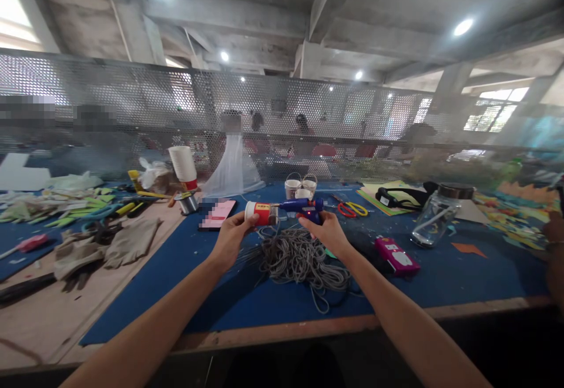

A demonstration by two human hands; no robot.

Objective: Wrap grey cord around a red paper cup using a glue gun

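My left hand is closed around a red and white paper cup, which lies on its side in the air with grey cord near its right end. In my right hand is a blue hot glue gun, its nozzle pointing left at the cup's right end. Whether the nozzle touches the cup I cannot tell. Below both hands, a tangled heap of grey cord rests on the blue mat. Several small cups with handles stand behind the glue gun.
Left are work gloves, a stack of paper cups, a wire spool and a phone. Right are scissors, a magenta box, a glass jar and paper scraps. A perforated metal screen stands behind.
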